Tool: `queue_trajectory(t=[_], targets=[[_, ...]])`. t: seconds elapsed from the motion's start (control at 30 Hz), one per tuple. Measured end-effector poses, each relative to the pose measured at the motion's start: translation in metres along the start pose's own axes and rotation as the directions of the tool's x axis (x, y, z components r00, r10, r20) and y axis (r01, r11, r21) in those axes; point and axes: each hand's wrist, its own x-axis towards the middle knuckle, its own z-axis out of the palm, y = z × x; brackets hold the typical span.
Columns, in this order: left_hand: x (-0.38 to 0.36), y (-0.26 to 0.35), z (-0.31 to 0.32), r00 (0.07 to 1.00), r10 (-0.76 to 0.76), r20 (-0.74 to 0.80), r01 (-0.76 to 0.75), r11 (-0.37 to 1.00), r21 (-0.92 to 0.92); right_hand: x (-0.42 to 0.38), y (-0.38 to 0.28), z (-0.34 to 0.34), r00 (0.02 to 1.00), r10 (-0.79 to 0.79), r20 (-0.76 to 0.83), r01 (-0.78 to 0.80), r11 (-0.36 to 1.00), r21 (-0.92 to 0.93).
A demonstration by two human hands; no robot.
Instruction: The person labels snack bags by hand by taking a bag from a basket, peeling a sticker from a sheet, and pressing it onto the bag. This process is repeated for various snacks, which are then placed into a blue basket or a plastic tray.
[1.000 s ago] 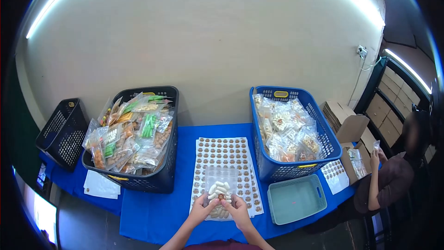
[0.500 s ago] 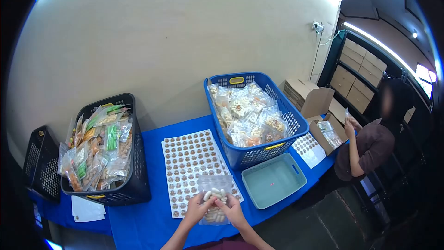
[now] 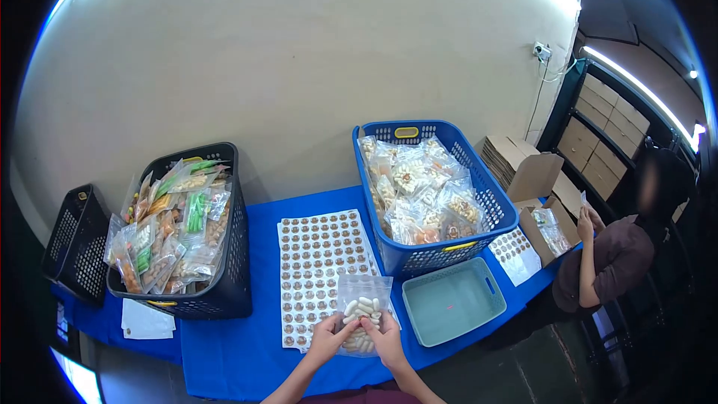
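Note:
A clear plastic bag of white snack pieces [image 3: 363,307] lies over the near edge of a sticker sheet [image 3: 318,269] on the blue table [image 3: 224,344]. My left hand [image 3: 327,338] and my right hand [image 3: 387,337] both pinch the bag's lower part, thumbs meeting at its middle where a small brown round sticker shows. The sheet carries several rows of the same brown stickers.
A black basket [image 3: 224,284] of mixed snack bags stands at the left, with an empty black basket [image 3: 71,247] beyond it. A blue basket [image 3: 419,258] of bags and a teal tray [image 3: 452,301] are at the right. Another person [image 3: 621,254] handles a bag by cardboard boxes [image 3: 535,176].
The view has swung slightly. My hands have stayed on the bag, which sits a little further right on the sheet. The other person still holds a bag.

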Motion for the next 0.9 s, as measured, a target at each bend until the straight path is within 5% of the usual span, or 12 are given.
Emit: queue_trajectory(t=[0.2, 0.43, 0.67, 0.7, 0.83, 0.9], targets=[[0.011, -0.002, 0.021, 0.993, 0.111, -0.028, -0.112, 0.992, -0.049, 0.011, -0.005, -0.015, 0.999, -0.041, -0.023, 0.04, 0.998, -0.037], [0.026, 0.013, 0.051, 0.99, 0.105, -0.093, -0.123, 0.969, -0.212, 0.032, -0.043, -0.045, 0.985, 0.029, 0.167, -0.023, 0.999, -0.038], [0.046, 0.027, 0.088, 0.985, 0.16, -0.062, -0.171, 0.944, -0.283, 0.049, -0.067, -0.076, 0.981, 0.013, 0.193, 0.011, 0.992, -0.123], [0.052, 0.031, 0.09, 0.955, 0.288, -0.075, -0.296, 0.944, -0.145, 0.053, -0.072, -0.079, 0.977, 0.002, 0.215, 0.027, 0.991, -0.133], [0.056, 0.091, 0.09, 0.905, 0.42, 0.063, -0.419, 0.859, 0.294, 0.052, -0.119, -0.081, 0.935, -0.035, 0.353, 0.114, 0.972, -0.206], [0.055, 0.087, 0.103, 0.918, 0.396, -0.015, -0.379, 0.889, 0.255, 0.051, -0.141, -0.083, 0.917, -0.068, 0.393, 0.145, 0.975, -0.169]])
